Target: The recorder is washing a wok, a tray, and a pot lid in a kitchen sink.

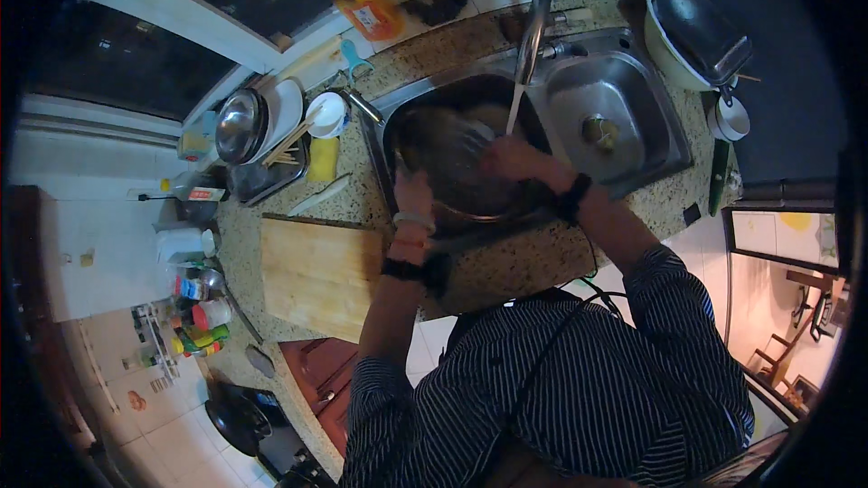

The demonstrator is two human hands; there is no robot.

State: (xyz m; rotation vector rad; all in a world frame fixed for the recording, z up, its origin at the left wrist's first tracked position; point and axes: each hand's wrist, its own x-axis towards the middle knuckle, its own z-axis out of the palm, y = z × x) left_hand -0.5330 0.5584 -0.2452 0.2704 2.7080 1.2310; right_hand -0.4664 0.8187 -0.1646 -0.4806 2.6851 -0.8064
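A large round pan or basin point(444, 183), blurred and dark inside, lies in the left bowl of the steel sink. My left hand point(413, 193) is at its near left rim, the fingers reaching inwards; its grip is not clear. My right hand point(508, 157) is over the vessel's right part, blurred, beneath the water stream point(515, 110) from the chrome faucet point(534, 34). Whether it holds anything cannot be made out. In the right sink bowl point(590, 95) a small yellowish-green thing point(601, 134) lies over the drain.
Left of the sink are a wooden cutting board point(319, 271), a pale knife point(320, 194), a yellow sponge point(323, 159), stacked bowls point(241, 125) and chopsticks point(288, 142). An orange soap bottle point(369, 10) stands behind. At right are a large bowl point(668, 54), small bowls point(732, 118) and a cucumber point(719, 176).
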